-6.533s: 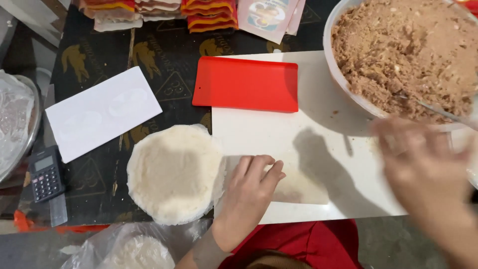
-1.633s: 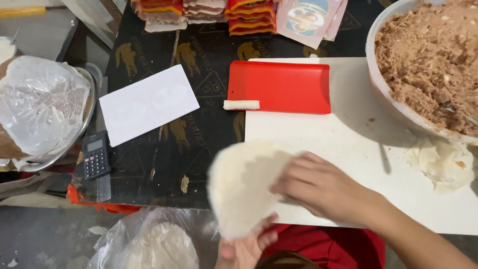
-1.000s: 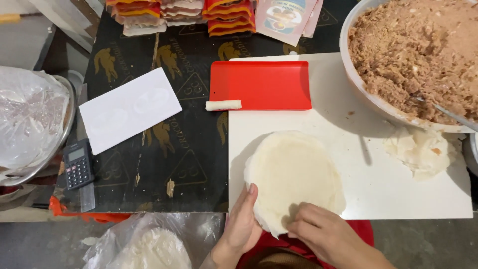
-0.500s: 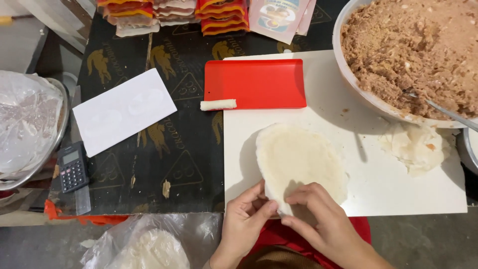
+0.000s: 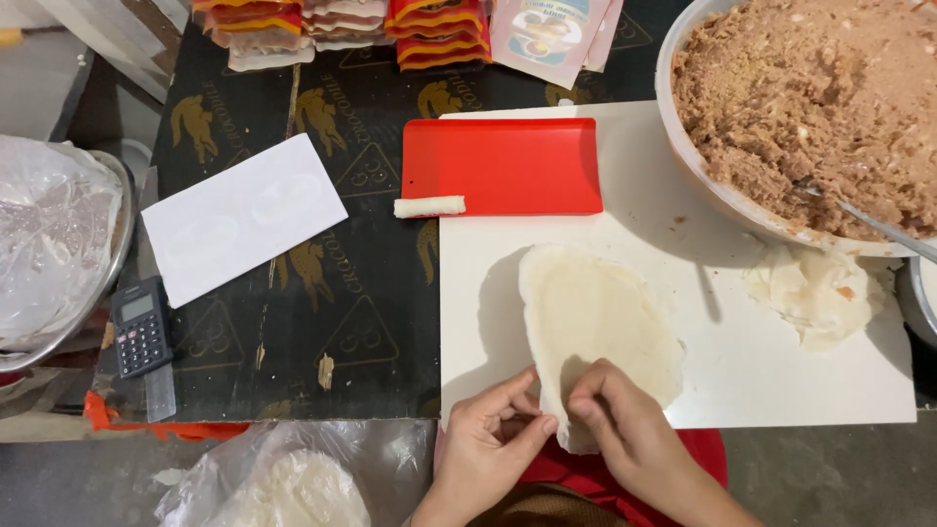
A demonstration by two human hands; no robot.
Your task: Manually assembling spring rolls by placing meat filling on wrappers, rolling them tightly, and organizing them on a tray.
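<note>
A stack of thin round white wrappers (image 5: 595, 317) lies on the white cutting board (image 5: 488, 322), its near edge lifted. My left hand (image 5: 488, 439) pinches that near edge from the left. My right hand (image 5: 625, 429) pinches the same edge from the right, thumb and fingers on the sheet. Both hands meet at the board's front edge. A small rolled white piece (image 5: 429, 206) lies beside the red tray (image 5: 503, 166). The big bowl of brown minced filling (image 5: 810, 107) stands at the far right, a metal spoon handle (image 5: 878, 224) sticking out.
A crumpled wrapper pile (image 5: 815, 293) lies under the bowl. A white card (image 5: 239, 217), a black calculator (image 5: 142, 327) and a foil-covered bowl (image 5: 49, 254) sit left. A plastic bag of wrappers (image 5: 283, 483) hangs below the table edge. Colourful packets (image 5: 342, 24) line the back.
The wrapper stack was carried from the black mat onto the white board. Both hands have closed in on its near edge and now pinch it.
</note>
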